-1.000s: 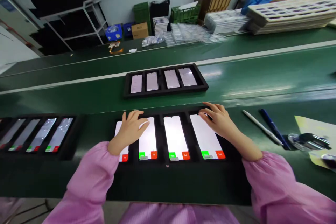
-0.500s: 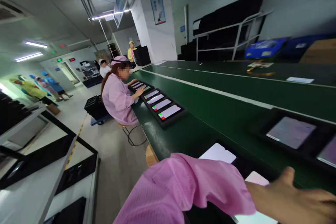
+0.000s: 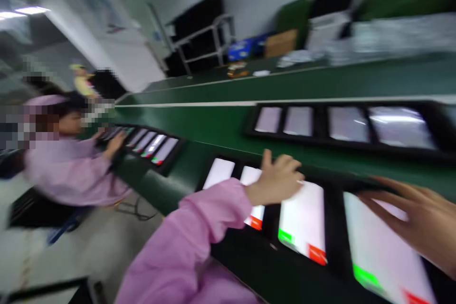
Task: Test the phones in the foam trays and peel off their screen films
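Observation:
A black tray (image 3: 337, 247) in front of me holds several phones with lit white screens. Green and red blocks show at the lower corners of some. My left hand (image 3: 278, 180), in a pink sleeve, reaches over the second phone (image 3: 251, 175), its fingertips at the top edge of the third phone (image 3: 302, 218). Its fingers are partly spread, with nothing gripped. Over the rightmost phone (image 3: 384, 247) is my right hand (image 3: 423, 223), fingers stretched out and blurred, covering the phone's upper right part. Whether either hand presses on a screen I cannot tell.
Another black tray (image 3: 320, 140) of phones lies beyond on the green table (image 3: 199, 126). To the left a co-worker in pink (image 3: 71, 171) sits with hands at further phones (image 3: 156, 147). A metal rack (image 3: 204, 52) and a cardboard box (image 3: 281, 43) stand behind.
My view has swung right, bringing the far tray's full row and my right hand into sight. My left hand appears further left in view, above the near tray's middle phones.

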Tool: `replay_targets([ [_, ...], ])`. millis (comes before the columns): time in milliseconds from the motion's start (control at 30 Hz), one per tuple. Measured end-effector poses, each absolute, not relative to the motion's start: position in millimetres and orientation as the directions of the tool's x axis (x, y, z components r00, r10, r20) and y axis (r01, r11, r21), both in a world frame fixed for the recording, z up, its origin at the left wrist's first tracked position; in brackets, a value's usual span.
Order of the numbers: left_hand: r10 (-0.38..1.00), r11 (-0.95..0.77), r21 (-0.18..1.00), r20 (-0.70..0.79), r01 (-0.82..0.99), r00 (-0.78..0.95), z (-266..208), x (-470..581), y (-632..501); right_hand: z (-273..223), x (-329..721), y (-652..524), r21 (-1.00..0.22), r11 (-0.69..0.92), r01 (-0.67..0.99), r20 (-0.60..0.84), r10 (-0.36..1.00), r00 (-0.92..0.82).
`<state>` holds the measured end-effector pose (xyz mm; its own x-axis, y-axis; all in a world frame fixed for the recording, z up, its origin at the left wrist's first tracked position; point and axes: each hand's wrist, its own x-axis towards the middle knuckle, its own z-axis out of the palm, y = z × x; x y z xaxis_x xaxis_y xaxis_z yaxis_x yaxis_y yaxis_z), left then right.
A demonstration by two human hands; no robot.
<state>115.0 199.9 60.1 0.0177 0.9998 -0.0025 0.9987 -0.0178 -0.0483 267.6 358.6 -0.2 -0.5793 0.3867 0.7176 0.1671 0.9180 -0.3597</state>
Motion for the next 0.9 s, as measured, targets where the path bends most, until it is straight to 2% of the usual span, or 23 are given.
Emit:
replay_targets([
  [133,0.990,-0.093,0.095,0.118,0.991,0.082,32.0,126.2,207.8,-26.3,353.0,363.1,-0.282,0.843,0.459,0.513,0.537,-0.670],
  [233,0.975,-0.170,0.149,0.171,0.974,0.144,20.0,131.9,209.2,-36.6,349.8,365.1,-0.266,0.809,0.524,0.417,0.586,-0.695],
  [400,0.942,-0.245,0.124,0.264,0.962,0.206,17.8,148.6,210.1,-28.7,339.6,359.8,-0.313,0.802,0.509,0.383,0.597,-0.705],
  [667,0.931,-0.288,0.160,0.276,0.944,0.237,24.4,158.2,212.9,-21.0,340.3,359.9,-0.375,0.800,0.468,0.358,0.591,-0.723],
  [833,0.937,-0.278,0.172,0.266,0.945,0.227,31.1,163.1,210.0,-11.1,350.0,355.3,-0.377,0.870,0.318,0.494,0.480,-0.725],
  [900,0.940,-0.275,0.208,0.264,0.938,0.217,34.4,168.8,204.4,1.5,366.2,336.4,-0.397,0.883,0.251,0.490,0.435,-0.755],
])
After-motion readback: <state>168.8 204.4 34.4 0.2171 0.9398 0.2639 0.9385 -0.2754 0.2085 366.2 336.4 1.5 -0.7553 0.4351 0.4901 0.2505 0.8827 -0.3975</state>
